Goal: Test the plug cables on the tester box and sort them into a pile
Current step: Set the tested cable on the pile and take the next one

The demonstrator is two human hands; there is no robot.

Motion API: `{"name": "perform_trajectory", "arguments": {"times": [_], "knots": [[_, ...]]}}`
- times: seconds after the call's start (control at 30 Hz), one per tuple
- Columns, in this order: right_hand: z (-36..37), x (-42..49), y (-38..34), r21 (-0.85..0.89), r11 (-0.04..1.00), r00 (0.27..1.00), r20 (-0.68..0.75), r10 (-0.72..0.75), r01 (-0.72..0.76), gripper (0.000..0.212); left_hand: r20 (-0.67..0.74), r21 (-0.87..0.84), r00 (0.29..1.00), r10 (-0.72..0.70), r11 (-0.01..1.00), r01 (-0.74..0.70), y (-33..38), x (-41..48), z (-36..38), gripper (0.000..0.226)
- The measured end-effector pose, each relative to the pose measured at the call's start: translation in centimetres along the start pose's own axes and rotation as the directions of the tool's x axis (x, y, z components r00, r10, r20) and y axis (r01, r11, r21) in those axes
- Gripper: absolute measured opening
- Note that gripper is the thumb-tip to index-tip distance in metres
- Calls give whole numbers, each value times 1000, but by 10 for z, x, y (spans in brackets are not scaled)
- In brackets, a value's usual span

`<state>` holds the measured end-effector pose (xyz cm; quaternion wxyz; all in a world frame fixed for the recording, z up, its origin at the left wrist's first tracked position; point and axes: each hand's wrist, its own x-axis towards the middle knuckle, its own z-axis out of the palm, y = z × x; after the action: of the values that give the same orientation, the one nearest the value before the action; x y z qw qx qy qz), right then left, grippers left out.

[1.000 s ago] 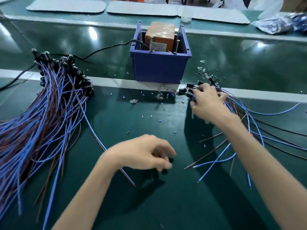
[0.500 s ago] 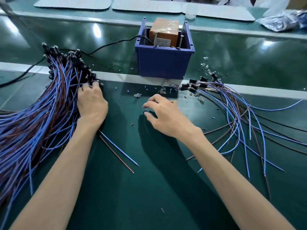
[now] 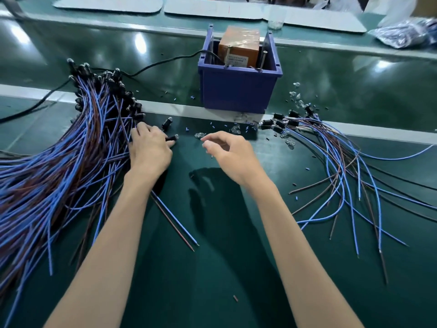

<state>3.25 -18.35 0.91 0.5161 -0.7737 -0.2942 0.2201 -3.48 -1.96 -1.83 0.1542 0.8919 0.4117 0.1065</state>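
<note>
A big pile of blue and brown plug cables (image 3: pixel 59 162) fans across the left of the green table, black plugs at its far end. My left hand (image 3: pixel 149 150) rests with spread fingers on the pile's right edge; a black plug (image 3: pixel 171 138) lies at my thumb, and its two wires (image 3: pixel 175 223) trail out under my wrist. My right hand (image 3: pixel 227 152) hovers mid-table, fingers loosely curled, with nothing visible in it. The tester, an orange box (image 3: pixel 238 46) with two upright metal pins, sits in a blue bin (image 3: pixel 238 91). A smaller, looser bunch of cables (image 3: pixel 343 162) lies to the right.
A black power cord (image 3: pixel 165 61) runs left from the bin. Small clear parts (image 3: pixel 295 95) and tiny blue and black bits litter the table around the bin. A pale strip (image 3: pixel 189 112) crosses the table. White mats (image 3: pixel 106 3) and a plastic bag (image 3: pixel 406 34) lie at the back.
My left hand moved from mid-table to the left pile with a cable and now lies on it. My right hand left the right bunch and came to the middle.
</note>
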Motion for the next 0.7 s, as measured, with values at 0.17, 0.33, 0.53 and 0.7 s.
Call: {"name": "perform_trajectory", "arguments": {"times": [0.17, 0.33, 0.53, 0.7], "knots": [[19, -1, -2, 134, 990, 999, 3, 53, -53, 18, -290, -180, 954, 78, 974, -135, 14, -29, -5, 23], [38, -4, -5, 490, 857, 987, 86, 135, -160, 17, -365, -434, 921, 133, 851, -296, 43, -58, -19, 16], [36, -13, -10, 677, 718, 979, 18, 202, -161, 20, -352, -517, 921, 169, 785, -342, 51, -95, -15, 44], [33, -19, -16, 642, 746, 974, 6, 228, -179, 25, -265, -711, 960, 88, 654, -256, 43, -119, -20, 47]]}}
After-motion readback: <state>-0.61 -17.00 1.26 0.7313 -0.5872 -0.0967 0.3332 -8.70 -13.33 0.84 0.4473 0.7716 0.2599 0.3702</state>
